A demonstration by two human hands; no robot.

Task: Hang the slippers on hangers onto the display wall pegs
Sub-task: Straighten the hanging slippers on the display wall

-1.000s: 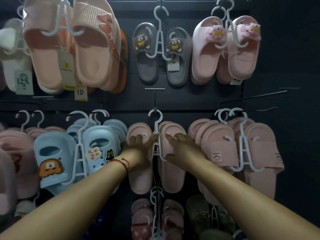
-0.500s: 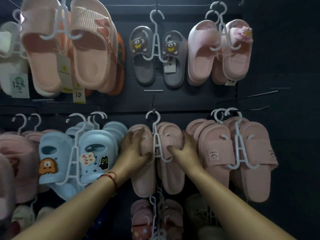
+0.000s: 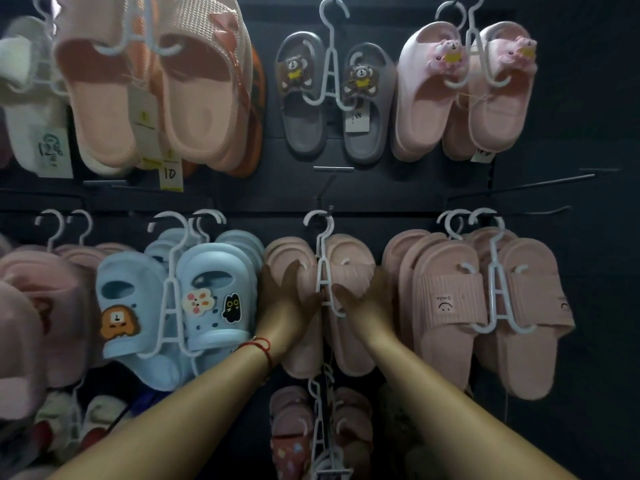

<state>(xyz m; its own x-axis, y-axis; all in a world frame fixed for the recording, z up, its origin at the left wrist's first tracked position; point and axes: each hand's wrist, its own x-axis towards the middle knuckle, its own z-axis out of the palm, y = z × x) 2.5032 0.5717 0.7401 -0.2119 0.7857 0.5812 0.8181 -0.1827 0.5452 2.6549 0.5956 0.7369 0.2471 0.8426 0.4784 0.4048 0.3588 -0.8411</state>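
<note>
A pair of plain pink slippers hangs on a white hanger in the middle row of the dark display wall. The hanger's hook sits over a black peg. My left hand lies against the left slipper with its fingers pointing up and the thumb near the hanger stem. My right hand lies the same way on the right slipper, thumb reaching toward the stem. Neither hand's fingers wrap round anything that I can see.
Blue cartoon clogs hang close on the left and pink "Smile" slides close on the right. Grey bear slippers hang above, another pair below. Bare black pegs stick out at the right.
Half a second ago both hands curled round the pink slippers; now their fingers lie straighter against them. The pair still hangs on the same peg.
</note>
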